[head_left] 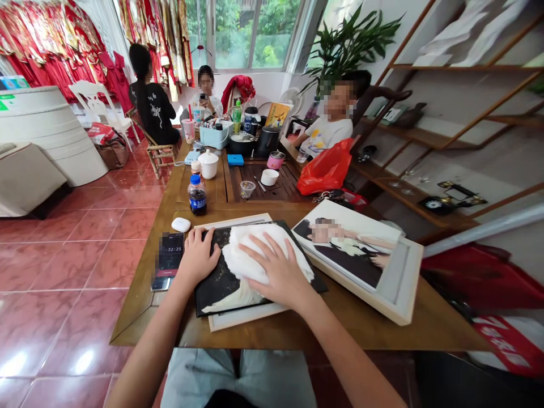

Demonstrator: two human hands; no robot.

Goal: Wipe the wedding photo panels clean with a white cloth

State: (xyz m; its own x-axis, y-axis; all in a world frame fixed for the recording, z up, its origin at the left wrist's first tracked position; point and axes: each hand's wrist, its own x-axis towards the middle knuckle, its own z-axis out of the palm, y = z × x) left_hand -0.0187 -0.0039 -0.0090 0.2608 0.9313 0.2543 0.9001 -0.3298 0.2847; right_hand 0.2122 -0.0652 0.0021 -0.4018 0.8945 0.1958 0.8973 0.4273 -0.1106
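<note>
In front of me a dark photo panel [212, 286] lies on a pale flat frame [238, 323] on the wooden table. My right hand [276, 266] rests with spread fingers on a white cloth or wad of padding [238, 249] that covers much of the panel. At the panel's left edge my left hand [198, 255] lies on the dark surface, fingers somewhat apart and holding nothing. To the right, a photo print of people [344, 249] sits askew on a pale box frame [399, 309].
Left of the panel are a phone [168, 260], a white earbud case [181, 225] and a blue-capped bottle [197, 198]. Farther back stand a lidded white cup [208, 164], a white bowl [269, 177] and a red plastic bag [325, 170]. Several people sit around the table's far side.
</note>
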